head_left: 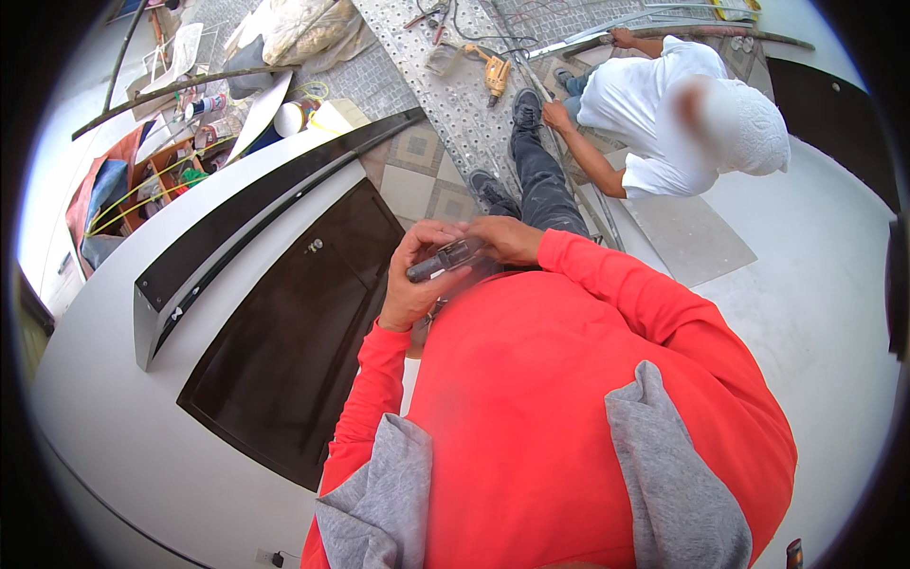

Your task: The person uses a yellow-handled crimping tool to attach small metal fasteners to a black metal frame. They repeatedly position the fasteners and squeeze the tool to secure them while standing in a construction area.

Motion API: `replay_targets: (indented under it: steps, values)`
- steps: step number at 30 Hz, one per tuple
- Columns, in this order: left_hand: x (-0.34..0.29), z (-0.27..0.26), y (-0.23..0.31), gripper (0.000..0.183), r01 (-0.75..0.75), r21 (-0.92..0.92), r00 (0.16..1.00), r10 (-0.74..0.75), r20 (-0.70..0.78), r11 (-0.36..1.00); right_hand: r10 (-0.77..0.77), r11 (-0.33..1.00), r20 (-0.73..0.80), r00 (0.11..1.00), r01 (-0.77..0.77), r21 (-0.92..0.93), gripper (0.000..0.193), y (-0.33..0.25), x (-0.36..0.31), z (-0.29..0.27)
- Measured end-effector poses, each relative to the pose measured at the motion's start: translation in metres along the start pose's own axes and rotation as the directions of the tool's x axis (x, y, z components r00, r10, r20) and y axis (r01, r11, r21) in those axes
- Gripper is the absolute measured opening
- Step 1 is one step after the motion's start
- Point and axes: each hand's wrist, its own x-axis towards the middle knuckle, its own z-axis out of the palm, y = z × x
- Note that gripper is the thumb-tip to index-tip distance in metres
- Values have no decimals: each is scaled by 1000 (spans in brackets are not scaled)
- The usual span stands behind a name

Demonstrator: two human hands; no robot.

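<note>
In front of my red shirt, my left hand is wrapped round a small dark oblong object with a lighter grey end. Its exact kind does not show. My right hand is closed at the object's other end, its fingertips partly hidden and blurred. The two hands meet close to my waist. Beyond them are my dark trousers and shoes, on a tiled floor and a speckled plank.
A co-worker in white crouches at the right, hands on long metal strips. An orange power drill and pliers lie ahead on the speckled plank. A dark door stands left. Buckets, cloths and poles clutter the far left.
</note>
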Motion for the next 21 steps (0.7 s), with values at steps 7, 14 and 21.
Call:
replay_targets:
  steps: [7, 14, 21]
  values:
    - [0, 4, 5, 47, -41, 5, 999, 41, 20, 999, -8, 985, 55, 998, -1, 174, 12, -6, 14, 15]
    - [1, 13, 6, 46, -53, 21, 998, 53, 27, 998, -104, 983, 42, 994, 96, 158, 10, -10, 11, 6]
    - [17, 32, 4, 39, 6, 173, 971, 35, -235, 985, 126, 987, -90, 988, -116, 112, 34, -22, 13, 5]
